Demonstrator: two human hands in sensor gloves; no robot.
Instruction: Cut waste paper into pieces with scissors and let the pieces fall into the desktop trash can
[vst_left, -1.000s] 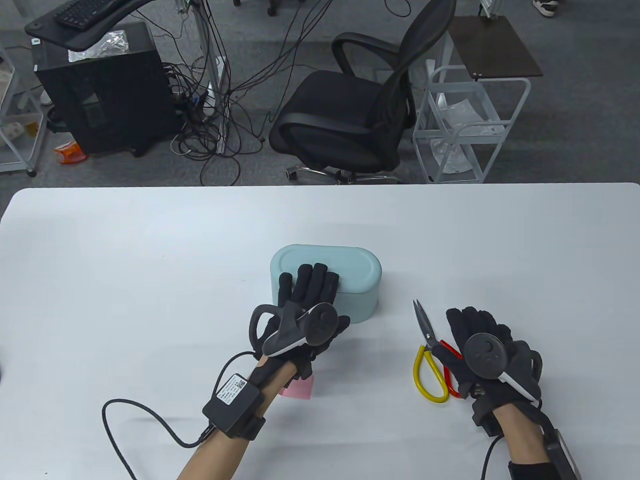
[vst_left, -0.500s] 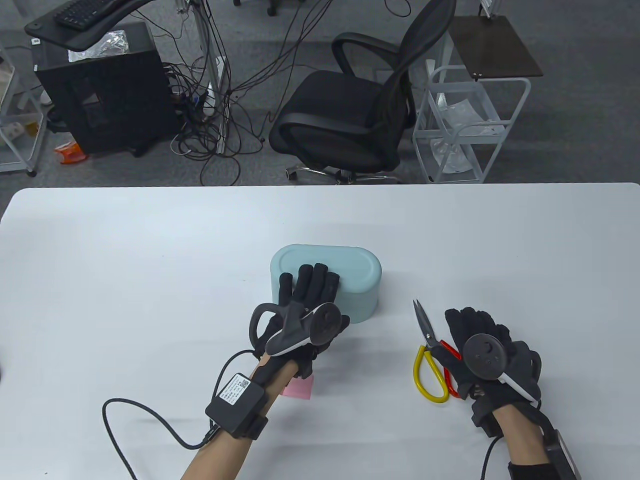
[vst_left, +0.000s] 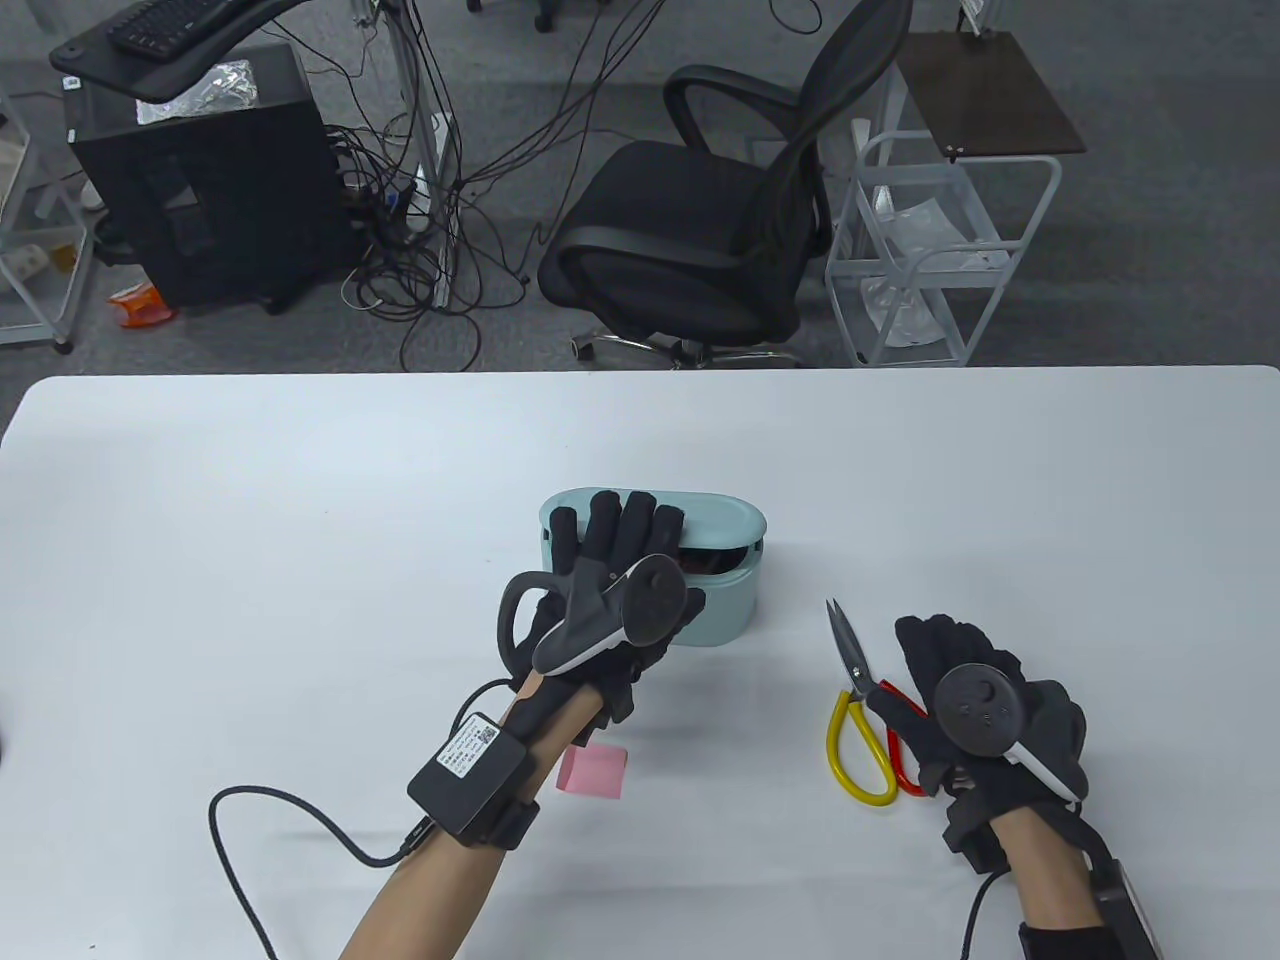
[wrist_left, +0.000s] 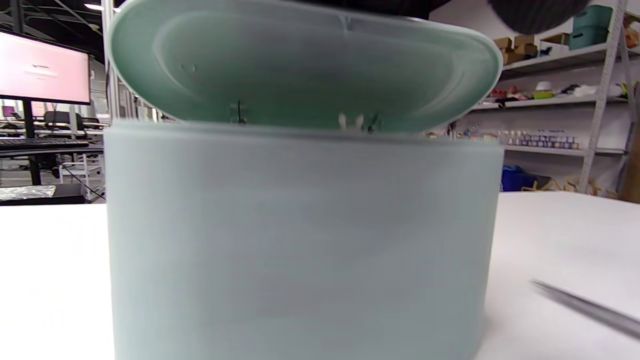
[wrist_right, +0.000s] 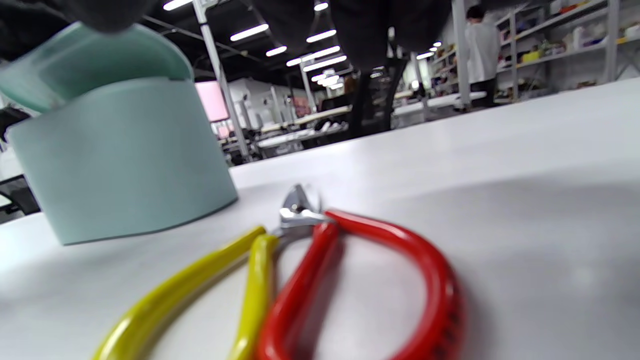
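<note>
The mint-green desktop trash can stands mid-table with its lid tilted up at the front, so a dark gap shows below it. My left hand lies with straight, spread fingers against the lid's top; in the left wrist view the can fills the frame under the raised lid. A small pink paper lies on the table by my left forearm. The scissors, one handle yellow and one red, lie flat to the can's right. My right hand rests loosely over the red handle without gripping it.
The white table stretches wide on both sides of the can. Off its far edge stand an office chair, a white wire cart and a black computer case with tangled cables. My left wrist cable trails over the table.
The can's lid, flat before, now stands tilted up at the front. My left hand has risen and shifted away with it, uncovering more of the pink paper. The right hand has barely moved.
</note>
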